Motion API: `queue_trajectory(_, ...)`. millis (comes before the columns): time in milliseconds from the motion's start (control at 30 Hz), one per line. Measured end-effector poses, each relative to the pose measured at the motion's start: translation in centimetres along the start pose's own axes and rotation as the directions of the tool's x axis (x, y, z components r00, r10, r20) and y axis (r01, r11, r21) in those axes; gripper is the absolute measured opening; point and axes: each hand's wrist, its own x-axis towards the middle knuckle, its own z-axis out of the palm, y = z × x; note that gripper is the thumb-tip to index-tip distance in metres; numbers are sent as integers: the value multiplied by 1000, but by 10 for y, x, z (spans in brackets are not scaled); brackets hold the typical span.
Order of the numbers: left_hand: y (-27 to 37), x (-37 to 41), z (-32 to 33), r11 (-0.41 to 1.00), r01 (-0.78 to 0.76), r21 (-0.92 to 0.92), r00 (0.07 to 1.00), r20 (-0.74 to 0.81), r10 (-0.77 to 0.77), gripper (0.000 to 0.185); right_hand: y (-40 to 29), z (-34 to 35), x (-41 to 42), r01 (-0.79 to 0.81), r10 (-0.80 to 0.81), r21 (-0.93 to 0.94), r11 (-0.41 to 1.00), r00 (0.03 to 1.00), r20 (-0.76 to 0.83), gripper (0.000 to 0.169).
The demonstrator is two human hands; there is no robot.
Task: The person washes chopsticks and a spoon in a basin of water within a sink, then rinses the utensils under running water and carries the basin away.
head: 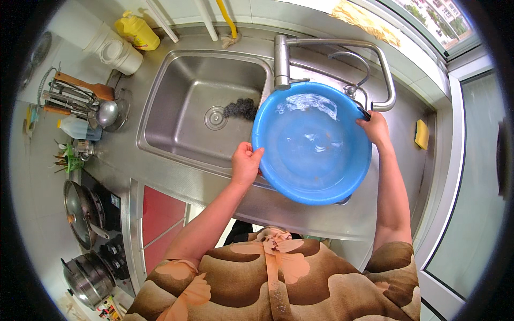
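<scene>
A round blue plastic basin [309,160] with clear, rippling water in it is over the right-hand sink bowl, hiding most of it. My left hand [245,162] grips the basin's left rim, thumb on top. On the upper right rim, my right hand [374,127] has hold of the edge, beside a small dark piece [364,113] that I cannot identify. The steel faucet [282,66] stands behind the basin, its long bent spout [388,80] reaching around to the right. To the left, a dark scouring pad [241,109] lies by the drain of the left sink bowl [168,104].
A yellow sponge [421,135] is at the counter's right end. Utensils [80,96] and a bluish plastic bottle [80,129] line the left wall. Behind stand a yellow jug [137,34] and white tubs [120,56]. Pans [80,212] and a steel pot [89,279] occupy the stove side.
</scene>
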Motion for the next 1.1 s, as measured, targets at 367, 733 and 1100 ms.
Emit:
queue_trajectory(367, -5, -10, 23, 993, -69, -97, 979, -196, 49, 17, 9, -6, -10, -19, 19, 4, 1000, 999, -29, 24)
queue_trajectory(733, 17, -39, 14, 973, -226, -47, 963, -164, 216, 16, 2, -27, -51, -28, 44, 149, 989, 993, -106, 23)
queue_trajectory(1100, 25, -84, -45, 970, -121, -213, 978, -193, 79, 13, -34, -19, -112, 81, -63, 190, 978, 993, -98, 19)
